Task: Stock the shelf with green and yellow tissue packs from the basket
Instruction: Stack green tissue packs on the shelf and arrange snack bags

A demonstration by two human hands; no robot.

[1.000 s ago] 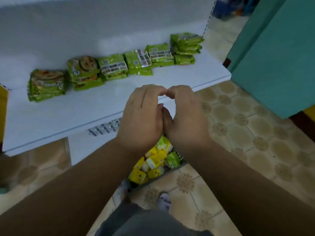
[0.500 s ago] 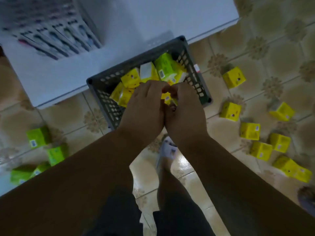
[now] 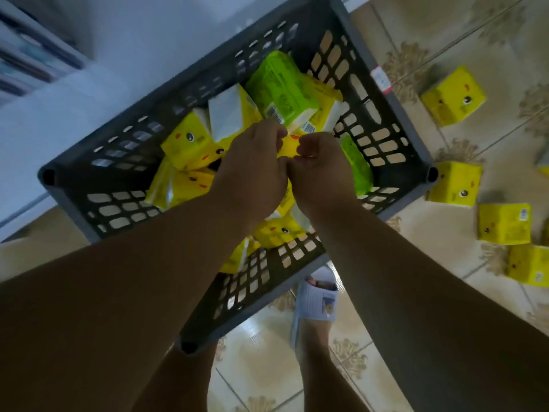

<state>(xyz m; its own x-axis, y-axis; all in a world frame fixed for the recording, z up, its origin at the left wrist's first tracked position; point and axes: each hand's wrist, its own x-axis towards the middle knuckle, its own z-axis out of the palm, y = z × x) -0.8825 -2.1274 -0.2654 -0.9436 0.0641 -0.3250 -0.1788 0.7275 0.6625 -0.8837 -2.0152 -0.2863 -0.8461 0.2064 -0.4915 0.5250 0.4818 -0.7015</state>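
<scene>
A dark grey slotted basket (image 3: 399, 114) stands on the tiled floor against the white shelf base (image 3: 89, 99). In it lie several yellow tissue packs (image 3: 190, 144) and two green ones: a large pack (image 3: 279, 84) at the far side and another (image 3: 356, 165) on the right. My left hand (image 3: 252, 171) and my right hand (image 3: 320, 171) are side by side low over the basket's middle, touching each other, with their fingers curled. A yellow pack (image 3: 289, 145) shows between the fingertips; no grip on it is visible.
Several yellow tissue packs lie loose on the floor to the right of the basket (image 3: 453, 96) (image 3: 454, 185) (image 3: 505, 223). My foot in a pale slipper (image 3: 316, 301) stands right at the basket's near side. Blurred goods sit on the shelf at upper left.
My view dropped from the shelf with green packs to the basket on the floor. Both hands, still together, came down closer over the packs in the basket.
</scene>
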